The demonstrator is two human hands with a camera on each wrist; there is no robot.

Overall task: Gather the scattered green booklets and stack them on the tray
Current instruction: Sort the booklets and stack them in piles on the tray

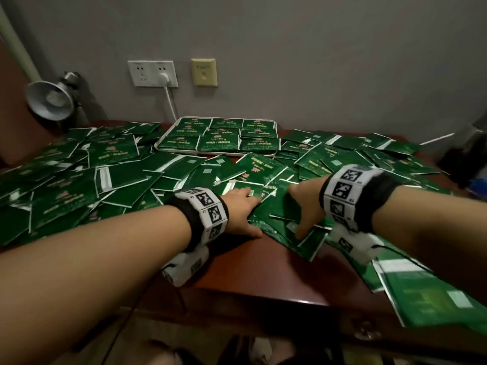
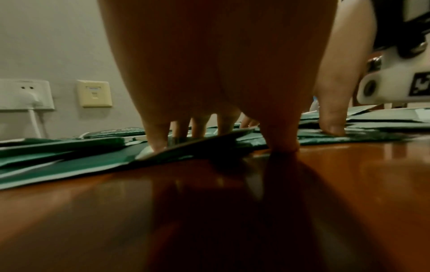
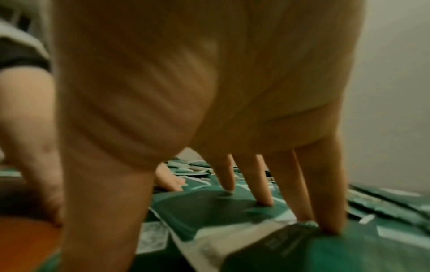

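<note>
Near the surface's (image 1: 263, 280) front edge, both grips press flat-fingered on green booklets (image 1: 266, 206), holding none: left hand (image 1: 241, 209), right hand (image 1: 307, 206). Thin, light, slippery; probably best pinched at an edge.

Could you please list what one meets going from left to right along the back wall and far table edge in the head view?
Desk lamp → white power socket with a plug in it → beige wall jack → tray of green booklets.
</note>
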